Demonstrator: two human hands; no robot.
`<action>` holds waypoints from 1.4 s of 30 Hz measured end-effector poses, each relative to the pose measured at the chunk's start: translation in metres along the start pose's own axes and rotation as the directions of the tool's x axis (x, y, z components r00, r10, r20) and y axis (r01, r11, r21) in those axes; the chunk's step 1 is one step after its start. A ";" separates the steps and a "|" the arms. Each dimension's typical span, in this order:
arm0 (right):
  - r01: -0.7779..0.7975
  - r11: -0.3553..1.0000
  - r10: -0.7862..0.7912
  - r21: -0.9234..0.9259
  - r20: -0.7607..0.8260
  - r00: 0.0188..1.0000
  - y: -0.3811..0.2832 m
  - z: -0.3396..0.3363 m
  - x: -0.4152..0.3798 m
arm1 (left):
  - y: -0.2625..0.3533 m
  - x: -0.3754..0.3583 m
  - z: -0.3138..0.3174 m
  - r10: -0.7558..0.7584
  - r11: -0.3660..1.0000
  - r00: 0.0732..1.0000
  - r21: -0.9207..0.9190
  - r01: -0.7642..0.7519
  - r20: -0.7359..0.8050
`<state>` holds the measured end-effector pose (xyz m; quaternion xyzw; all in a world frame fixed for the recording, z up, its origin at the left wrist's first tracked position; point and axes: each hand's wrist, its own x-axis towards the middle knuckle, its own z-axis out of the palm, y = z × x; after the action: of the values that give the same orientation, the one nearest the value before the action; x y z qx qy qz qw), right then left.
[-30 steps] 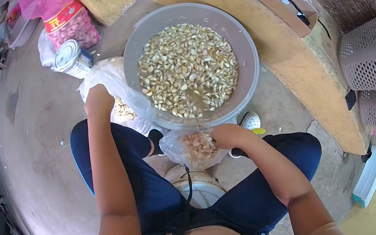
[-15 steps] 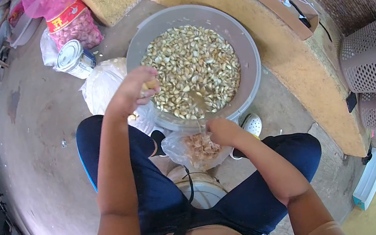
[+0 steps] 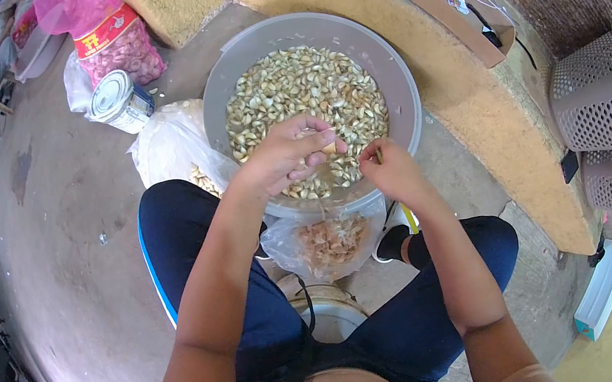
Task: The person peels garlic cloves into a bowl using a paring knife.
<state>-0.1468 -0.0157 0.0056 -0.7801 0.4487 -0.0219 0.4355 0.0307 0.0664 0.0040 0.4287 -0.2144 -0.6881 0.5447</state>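
Note:
Over the near part of a wide grey tub (image 3: 403, 87) my left hand (image 3: 288, 154) is closed, with a pale garlic clove (image 3: 330, 148) at its fingertips. My right hand (image 3: 392, 169) is just to the right, its fingers pinched around something small and dark that I cannot make out. The two hands are close but apart. Many garlic cloves (image 3: 305, 83) lie in water inside the tub. Below its near rim hangs a clear plastic bag (image 3: 282, 244) with brownish garlic skins (image 3: 330, 241) in it.
Left of the tub stand a white plastic sack (image 3: 169, 145) with peeled cloves, a paint can (image 3: 120, 104) and a pink mesh bag (image 3: 125, 59) of garlic. A yellow-sided ledge (image 3: 468, 105) curves along the right, bearing a cardboard box (image 3: 454, 11) and grey perforated baskets (image 3: 600, 104).
My left hand has moved right and down from the tub's left side. My right hand has risen from the skins bag to the tub, and the hands are now close together.

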 end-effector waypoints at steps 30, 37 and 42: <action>0.204 0.935 -0.229 0.291 0.053 0.972 -0.011 -0.017 -0.014 | -0.011 0.003 0.012 -0.055 0.967 0.982 -0.237 0.097 0.179; 0.162 0.956 -0.181 0.243 0.059 0.982 -0.014 -0.019 -0.016 | -0.011 0.003 0.013 -0.045 0.974 0.983 -0.213 0.083 0.179; 0.241 0.958 -0.243 0.153 0.000 0.970 -0.020 -0.019 -0.017 | -0.016 0.005 0.009 -0.017 0.972 0.972 -0.225 0.072 0.235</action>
<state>-0.1520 -0.0114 0.0373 -0.7937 0.3429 -0.1018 0.4920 0.0145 0.0650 -0.0049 0.2840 -0.1850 -0.7658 0.5465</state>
